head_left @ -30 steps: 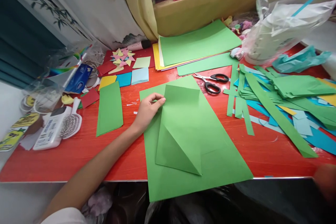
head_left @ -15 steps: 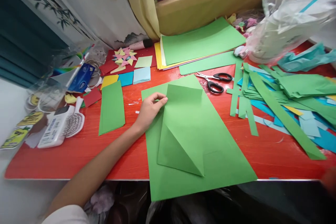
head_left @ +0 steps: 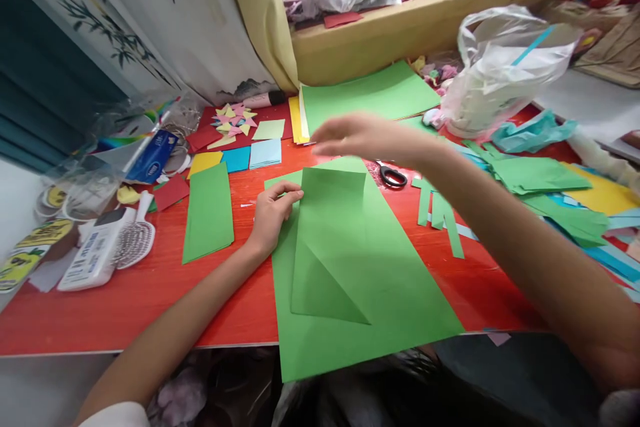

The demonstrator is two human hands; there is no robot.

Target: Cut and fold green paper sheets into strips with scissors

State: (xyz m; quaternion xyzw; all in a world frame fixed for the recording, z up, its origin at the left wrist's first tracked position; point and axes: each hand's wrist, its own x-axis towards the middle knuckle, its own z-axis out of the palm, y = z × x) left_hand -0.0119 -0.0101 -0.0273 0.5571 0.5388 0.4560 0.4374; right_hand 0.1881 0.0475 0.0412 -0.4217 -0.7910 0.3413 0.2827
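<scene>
My left hand (head_left: 273,217) pinches the upper left edge of a green paper piece (head_left: 333,227) with a diagonal fold across its lower part. That piece lies over a larger green sheet (head_left: 400,307), whose near corner hangs past the table edge. My right hand (head_left: 367,138) is in the air above the far end of the sheet, slightly blurred, its fingers stretched out and nothing visible in it. Black-handled scissors (head_left: 393,177) lie just beyond the sheet, partly hidden by the right hand and forearm.
Green paper rectangles (head_left: 209,213) lie left, near a white hairbrush (head_left: 135,240). Small coloured squares (head_left: 265,153) and a folded paper star (head_left: 234,121) sit farther back. Behind is a stack of sheets (head_left: 370,97). Green and blue cut pieces (head_left: 545,177) and a bagged cup (head_left: 485,93) are right.
My right arm has come in from the right and reaches over the sheet. My left hand keeps its hold on the paper. The view has shifted, showing more at the back right.
</scene>
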